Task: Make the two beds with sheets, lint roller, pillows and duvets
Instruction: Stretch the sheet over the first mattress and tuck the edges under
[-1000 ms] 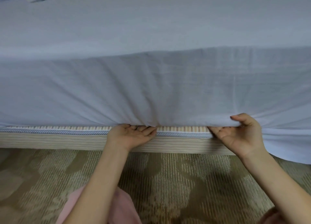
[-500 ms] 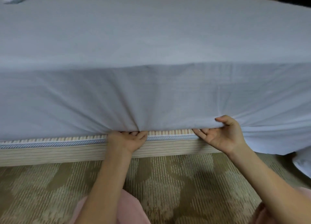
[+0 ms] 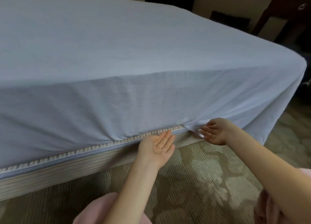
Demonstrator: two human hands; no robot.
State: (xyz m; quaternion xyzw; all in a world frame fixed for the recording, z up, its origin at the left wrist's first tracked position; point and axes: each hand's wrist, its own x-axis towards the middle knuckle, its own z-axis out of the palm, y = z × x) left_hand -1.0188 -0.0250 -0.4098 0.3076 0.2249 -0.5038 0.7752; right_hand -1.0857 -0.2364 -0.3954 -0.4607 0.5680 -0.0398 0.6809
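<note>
A pale blue sheet (image 3: pixel 117 55) covers the mattress and hangs down its near side. Left of my hands its lower edge is tucked in above the striped bed base (image 3: pixel 67 170). Toward the right corner it hangs loose (image 3: pixel 252 116) over the base. My left hand (image 3: pixel 158 146) is palm up with straight fingers, just in front of the mattress seam and holding nothing. My right hand (image 3: pixel 215 133), blurred, has its fingers spread at the loose hem of the sheet and touches it. No pillows, duvet or lint roller are in view.
Patterned beige carpet (image 3: pixel 202 181) lies under my arms and past the bed's corner. Dark wooden furniture (image 3: pixel 286 13) stands against the wall at the far right. My pink-clad knees (image 3: pixel 94 212) are at the bottom edge.
Both hands have come out from under the mattress and moved right along the bed. The left hand now lies open, palm up. The view swung right, showing the bed's corner.
</note>
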